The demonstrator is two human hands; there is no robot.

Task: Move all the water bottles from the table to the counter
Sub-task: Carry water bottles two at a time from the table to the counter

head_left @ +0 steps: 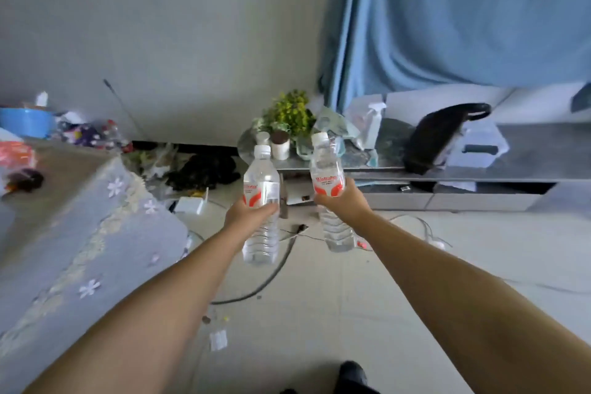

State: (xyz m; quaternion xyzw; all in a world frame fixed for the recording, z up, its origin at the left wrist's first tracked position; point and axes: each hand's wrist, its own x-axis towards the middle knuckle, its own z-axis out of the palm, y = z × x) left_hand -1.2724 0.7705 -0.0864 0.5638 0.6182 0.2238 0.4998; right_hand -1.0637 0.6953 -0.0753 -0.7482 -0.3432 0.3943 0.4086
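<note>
We carried a bottle (260,198) in the left hand (248,213) and another bottle (327,182) in the right hand (342,201), each grip wrapped tight, heading for the table (527,150), where we judged both needed setting down upright.

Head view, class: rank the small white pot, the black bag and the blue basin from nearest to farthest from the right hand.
From the right hand:
1. Small white pot, on the counter's left end, just up-left of the hand.
2. Black bag, on the counter to the right.
3. Blue basin, far left.
</note>
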